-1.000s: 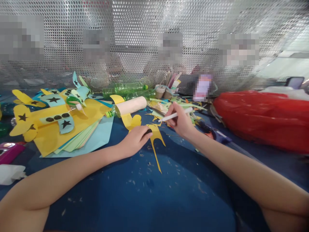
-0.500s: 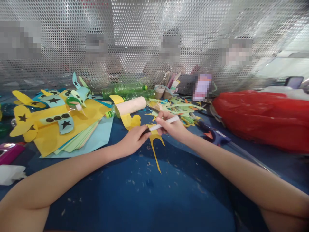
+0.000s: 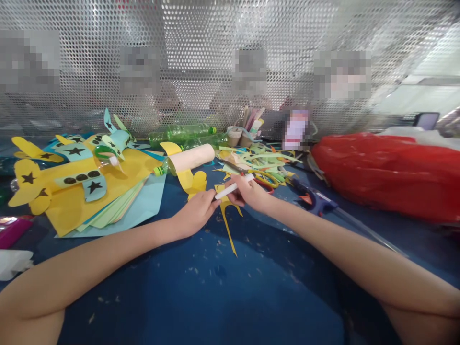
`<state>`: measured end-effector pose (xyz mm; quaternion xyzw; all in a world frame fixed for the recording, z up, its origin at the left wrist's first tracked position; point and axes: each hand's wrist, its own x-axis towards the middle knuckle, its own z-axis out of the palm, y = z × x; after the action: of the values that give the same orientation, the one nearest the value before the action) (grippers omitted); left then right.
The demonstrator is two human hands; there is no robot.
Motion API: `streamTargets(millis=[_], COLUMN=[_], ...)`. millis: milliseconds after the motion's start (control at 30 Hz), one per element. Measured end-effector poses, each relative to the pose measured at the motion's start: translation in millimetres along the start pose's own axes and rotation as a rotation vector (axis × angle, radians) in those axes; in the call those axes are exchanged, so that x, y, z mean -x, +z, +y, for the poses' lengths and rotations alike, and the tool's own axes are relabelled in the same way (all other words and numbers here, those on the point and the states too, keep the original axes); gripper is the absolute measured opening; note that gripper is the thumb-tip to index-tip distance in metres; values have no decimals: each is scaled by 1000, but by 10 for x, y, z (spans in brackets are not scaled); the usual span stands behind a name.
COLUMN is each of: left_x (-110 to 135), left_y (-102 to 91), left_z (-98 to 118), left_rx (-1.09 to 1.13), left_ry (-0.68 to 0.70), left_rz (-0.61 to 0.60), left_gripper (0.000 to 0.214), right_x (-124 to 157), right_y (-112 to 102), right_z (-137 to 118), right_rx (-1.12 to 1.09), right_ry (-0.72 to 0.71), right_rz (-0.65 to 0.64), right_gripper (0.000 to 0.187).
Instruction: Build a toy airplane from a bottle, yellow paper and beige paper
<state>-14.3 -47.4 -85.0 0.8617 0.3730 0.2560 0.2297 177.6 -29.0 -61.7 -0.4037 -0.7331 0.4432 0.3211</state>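
Observation:
A white marker (image 3: 235,186) lies slanted between my two hands above the blue table. My left hand (image 3: 197,211) is closed, its fingers pinching the marker's dark end, which is mostly hidden. My right hand (image 3: 249,192) is closed around the white barrel. Below the hands lies a yellow paper offcut (image 3: 229,229) with long thin strips. Just beyond my left hand is a plastic bottle with a pale paper wrap (image 3: 194,158) and yellow paper wings (image 3: 185,179). Scissors (image 3: 264,177) with yellow and red handles rest behind my right hand.
Paper-covered bottle planes (image 3: 53,178) sit at left on stacked coloured paper (image 3: 143,203). Paper scraps (image 3: 266,158) and green bottles (image 3: 187,132) lie at the back. A glue gun (image 3: 318,201) and a red plastic bag (image 3: 381,177) are at right. A perforated metal screen (image 3: 201,48) stands behind.
My right hand has shifted slightly left and lower along the marker, and the marker's dark end is now more covered by my left hand. The scissors show more clearly.

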Motion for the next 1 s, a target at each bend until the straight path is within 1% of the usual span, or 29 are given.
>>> streamTargets(millis=[167,233,300,367,400,467,500,533,567,600,633,667,733,800,867,900,933,967,1000], left_x=[1,-15,-33,-47,-50,-51,-50,-47,-43,-38,-32,-25,-8,7,18,21,23,23,22], left_y=[-4,-10,-24,-43,-51,-56,-51,-40,-25,-7,13,32,65,85,94,94,94,92,90], left_z=[12,17,24,29,30,25,20,14,9,5,3,3,10,21,28,29,28,26,22], left_rx=[27,55,87,118,129,121,98,64,21,-28,-83,-139,-248,-328,-364,-368,-366,-360,-352], left_ry=[12,0,-34,-74,-89,-101,-91,-63,-18,39,98,151,210,206,179,170,168,170,174], left_rz=[-17,-28,-16,27,51,79,85,91,98,103,103,98,72,42,24,19,16,16,16], left_gripper=[27,27,26,25,27,31,32,31,30,29,29,30,34,37,39,39,40,40,41], right_x=[6,-11,-43,-89,-114,-161,-180,-192,-199,-200,-197,-192,-179,-170,-164,-161,-157,-152,-144], right_y=[47,27,-63,-240,-358,-628,-767,-900,-1019,-1121,-1202,-1261,-1315,-1294,-1220,-1168,-1111,-1050,-989], right_z=[-16,-17,-30,-45,-43,-4,39,99,171,252,333,408,509,516,433,372,308,249,199], right_rx=[-37,-57,-30,42,59,35,49,95,172,282,425,570,723,835,958,1018,1065,1104,1150], right_ry=[-5,5,12,3,-1,1,3,25,56,96,130,167,226,263,254,238,231,248,285], right_rz=[-27,-33,-39,-8,47,321,486,621,693,738,738,707,621,518,458,450,423,365,281], right_gripper=[57,57,54,47,45,41,38,33,25,18,18,26,37,49,56,53,45,37,33])
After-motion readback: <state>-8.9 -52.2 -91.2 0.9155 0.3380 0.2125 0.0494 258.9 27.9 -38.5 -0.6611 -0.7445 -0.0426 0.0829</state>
